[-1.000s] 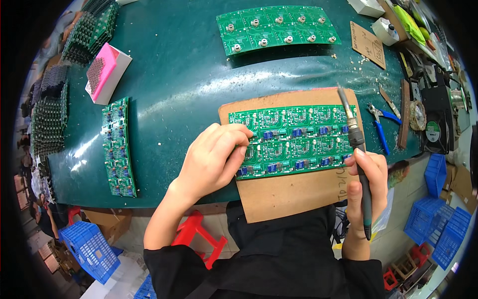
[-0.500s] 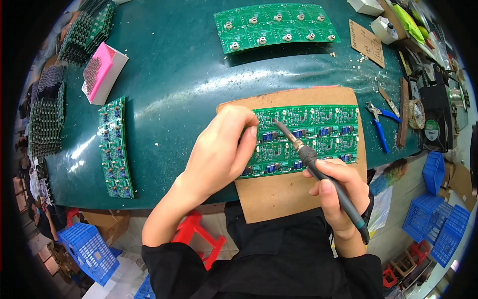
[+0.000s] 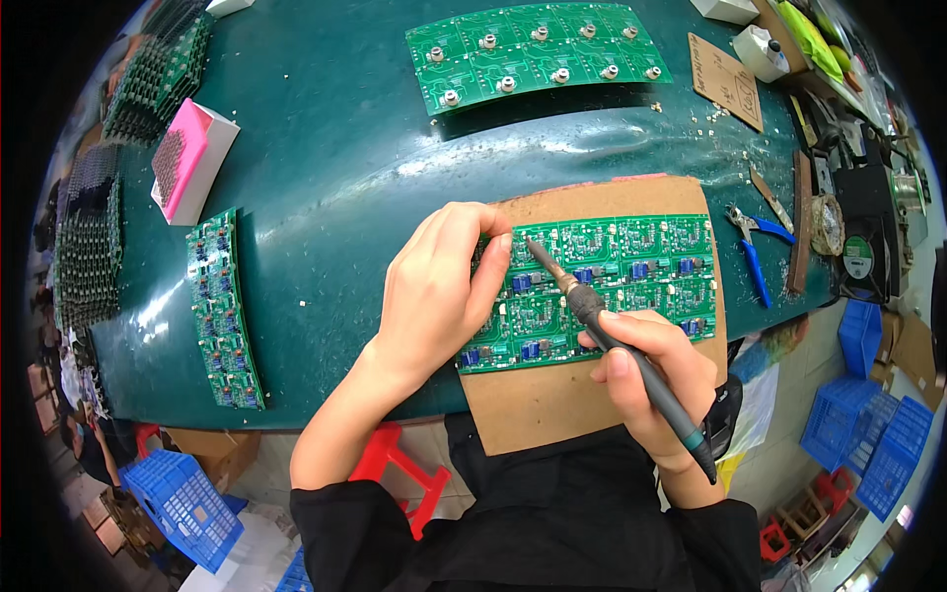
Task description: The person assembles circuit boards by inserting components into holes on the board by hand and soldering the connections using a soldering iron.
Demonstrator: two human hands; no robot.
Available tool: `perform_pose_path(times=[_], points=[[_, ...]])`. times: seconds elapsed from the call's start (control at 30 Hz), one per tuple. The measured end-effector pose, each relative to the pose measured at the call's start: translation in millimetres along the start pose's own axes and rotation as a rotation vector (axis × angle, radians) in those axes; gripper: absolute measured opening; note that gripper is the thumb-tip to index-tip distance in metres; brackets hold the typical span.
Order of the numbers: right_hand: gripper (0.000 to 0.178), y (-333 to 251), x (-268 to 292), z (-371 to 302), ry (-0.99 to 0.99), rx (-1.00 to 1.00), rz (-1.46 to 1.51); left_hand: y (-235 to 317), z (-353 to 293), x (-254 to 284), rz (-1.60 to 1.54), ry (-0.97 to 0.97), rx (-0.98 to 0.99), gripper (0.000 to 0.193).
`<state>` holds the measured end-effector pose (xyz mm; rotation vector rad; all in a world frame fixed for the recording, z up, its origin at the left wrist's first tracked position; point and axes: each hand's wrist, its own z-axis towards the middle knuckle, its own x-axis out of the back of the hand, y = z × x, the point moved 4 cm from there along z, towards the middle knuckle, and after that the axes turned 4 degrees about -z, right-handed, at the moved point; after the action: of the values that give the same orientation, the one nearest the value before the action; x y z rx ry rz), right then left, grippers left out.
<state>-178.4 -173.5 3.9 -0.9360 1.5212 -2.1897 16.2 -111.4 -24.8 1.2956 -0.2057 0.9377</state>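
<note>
A green circuit board panel (image 3: 592, 305) with rows of small parts and blue components lies on a brown cardboard sheet (image 3: 538, 409). My right hand (image 3: 656, 380) grips a dark soldering iron (image 3: 639, 370) like a pen. Its tip points at the panel's upper left part, just beside my left fingertips. My left hand (image 3: 444, 271) covers the panel's left end, thumb and index finger closed together at its upper left. Whatever those fingers pinch is too small or hidden to make out.
Another green panel with round metal parts (image 3: 538, 54) lies at the far side. A populated panel (image 3: 225, 311) and a pink-topped white box (image 3: 192, 158) are at left, near stacked boards (image 3: 89, 242). Blue-handled cutters (image 3: 755, 247) and a black fan unit (image 3: 863, 237) stand at right.
The soldering iron has moved left, its tip now closer to my left fingertips. The panel sits slightly nearer to me, and my left hand stays at its left end.
</note>
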Motion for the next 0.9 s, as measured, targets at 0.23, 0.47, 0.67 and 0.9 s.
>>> perform_pose_path(times=[0.23, 0.47, 0.67, 0.9], points=[[0.028, -7, 1, 3, -0.026, 0.047, -0.121, 4, 2, -6, 0.009, 0.011, -0.098, 0.013], [0.026, -6, 18, -5, -0.052, -0.006, -0.060, 7, 0, -4, 0.054, 0.010, -0.106, 0.014], [0.027, 26, 91, -18, 0.483, -0.004, -0.049, 14, -1, 11, -0.064, 0.027, 0.049, 0.013], [0.057, 102, 221, -34, 0.731, -0.045, 0.813, 2, -33, 41, -0.335, 0.352, 0.322, 0.008]])
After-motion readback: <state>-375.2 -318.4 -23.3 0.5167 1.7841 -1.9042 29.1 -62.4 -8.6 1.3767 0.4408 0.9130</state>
